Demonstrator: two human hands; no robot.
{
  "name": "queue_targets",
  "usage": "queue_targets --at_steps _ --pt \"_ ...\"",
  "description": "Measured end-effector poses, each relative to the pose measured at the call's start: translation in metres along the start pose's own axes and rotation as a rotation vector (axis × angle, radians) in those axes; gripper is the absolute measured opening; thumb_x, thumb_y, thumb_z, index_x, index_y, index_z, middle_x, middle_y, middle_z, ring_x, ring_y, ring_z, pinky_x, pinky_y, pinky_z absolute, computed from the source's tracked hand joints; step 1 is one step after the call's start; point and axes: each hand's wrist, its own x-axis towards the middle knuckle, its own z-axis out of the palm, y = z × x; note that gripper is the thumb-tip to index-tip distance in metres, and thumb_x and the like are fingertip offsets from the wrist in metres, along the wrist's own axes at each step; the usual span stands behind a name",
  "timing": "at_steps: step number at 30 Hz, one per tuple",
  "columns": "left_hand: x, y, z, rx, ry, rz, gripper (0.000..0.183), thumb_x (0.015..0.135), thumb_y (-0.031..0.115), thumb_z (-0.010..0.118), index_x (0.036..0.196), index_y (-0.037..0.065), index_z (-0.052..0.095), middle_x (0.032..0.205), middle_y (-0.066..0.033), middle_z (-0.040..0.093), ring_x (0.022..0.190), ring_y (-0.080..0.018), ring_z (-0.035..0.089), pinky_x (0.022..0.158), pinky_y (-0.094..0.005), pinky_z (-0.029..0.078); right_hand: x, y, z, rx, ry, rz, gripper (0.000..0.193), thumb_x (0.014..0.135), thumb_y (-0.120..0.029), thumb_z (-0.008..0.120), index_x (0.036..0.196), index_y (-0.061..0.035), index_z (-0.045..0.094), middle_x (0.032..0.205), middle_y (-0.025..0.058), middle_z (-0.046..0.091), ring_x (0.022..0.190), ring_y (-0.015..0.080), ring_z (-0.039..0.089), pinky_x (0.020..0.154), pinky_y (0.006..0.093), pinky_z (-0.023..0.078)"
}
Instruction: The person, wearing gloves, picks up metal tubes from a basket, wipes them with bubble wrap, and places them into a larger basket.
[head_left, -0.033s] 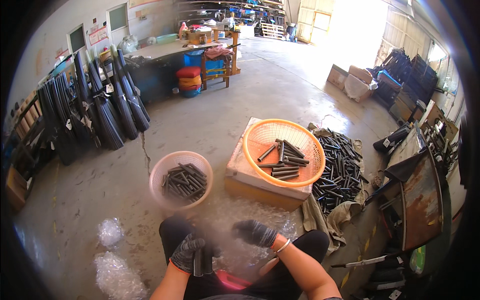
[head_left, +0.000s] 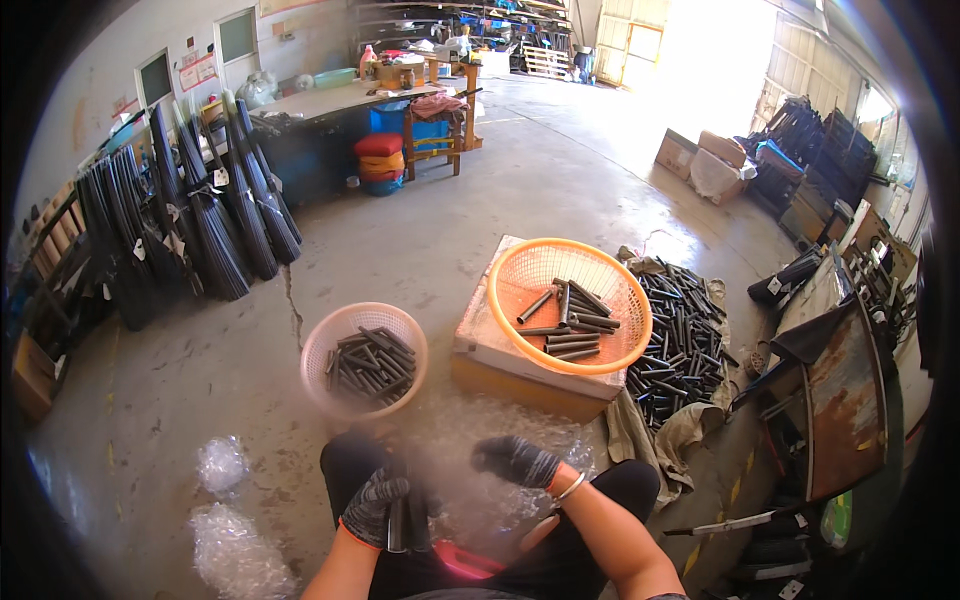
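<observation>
My left hand (head_left: 371,510), in a dark grey knitted glove with an orange cuff, is closed around a few short dark tubes (head_left: 397,528). They stand roughly upright over my lap, their upper ends lost in a hazy smudge. To the right, apart from the tubes, is my right hand (head_left: 518,462), gloved alike, its fingers curled together. Haze covers its fingertips, so anything between them is hidden. Crumpled clear plastic wrap (head_left: 490,505) spreads beneath and between both hands. Ahead of my left knee, a pale pink basket (head_left: 312,372) holds many similar tubes.
An orange basket (head_left: 642,335) with several tubes sits on a box (head_left: 480,340). Right of it, a heap of tubes (head_left: 675,345) lies on sacking (head_left: 640,440). Bundled plastic wrap (head_left: 235,550) lies at left. Long black strips (head_left: 205,220) lean near a workbench (head_left: 310,100).
My right hand has shifted very slightly to the right. My left hand still grips the tubes in the same place.
</observation>
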Motion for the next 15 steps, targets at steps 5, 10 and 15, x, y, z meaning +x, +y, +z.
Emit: queue_targets --at_steps 5,10,15 --pt "-0.004 0.003 -0.004 0.044 0.071 -0.076 0.044 0.075 0.016 0.07 0.113 0.004 0.051 0.094 -0.0114 0.06 0.083 -0.0279 0.061 0.076 -0.0415 0.052 -0.036 0.101 -0.091 -0.993 0.056 0.684 0.038 0.081 -0.041 0.055 0.097 -0.008 0.064 0.096 0.0193 0.063 0.092 0.0355 0.058 0.078 0.0443 0.046" --pt "0.007 -0.006 -0.01 -0.002 0.071 -0.076 0.044 0.076 0.016 0.069 0.113 0.002 0.05 0.091 -0.012 0.06 0.082 -0.0272 0.061 0.075 -0.0409 0.052 -0.041 0.031 -0.08 -0.653 0.234 0.199 0.071 0.071 -0.025 0.074 0.131 -0.0084 0.04 0.122 0.0166 0.054 0.082 0.0249 0.063 0.073 0.0353 0.05" --pt "0.025 -0.015 0.016 0.068 -0.008 -0.057 0.045 0.076 0.014 0.068 0.113 -0.001 0.049 0.091 -0.0134 0.061 0.081 -0.0279 0.062 0.072 -0.0419 0.054 -0.004 -0.027 0.017 0.319 -0.19 -0.046 0.079 0.075 -0.001 0.069 0.138 -0.0142 0.024 0.125 0.0054 0.046 0.077 0.008 0.052 0.069 0.0237 0.049"
